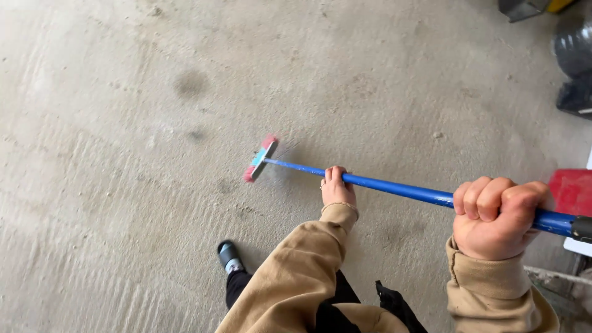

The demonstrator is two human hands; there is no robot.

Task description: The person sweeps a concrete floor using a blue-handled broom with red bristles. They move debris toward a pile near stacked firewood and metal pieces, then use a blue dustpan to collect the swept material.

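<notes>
Both hands are clamped on the blue broom handle (394, 187), left hand (337, 188) ahead of right hand (496, 216); a wide backswing could knock the red object (570, 190) just beyond the right hand.

one view only: my head camera, standing height, tilted steeply down at the concrete floor (123, 154), hands near the lens.

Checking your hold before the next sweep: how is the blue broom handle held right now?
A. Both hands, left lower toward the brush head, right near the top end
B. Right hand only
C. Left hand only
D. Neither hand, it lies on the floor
A: the left hand wraps the blue broom handle nearer the pink brush head, and the right hand has a closed grip near the top end.
</notes>
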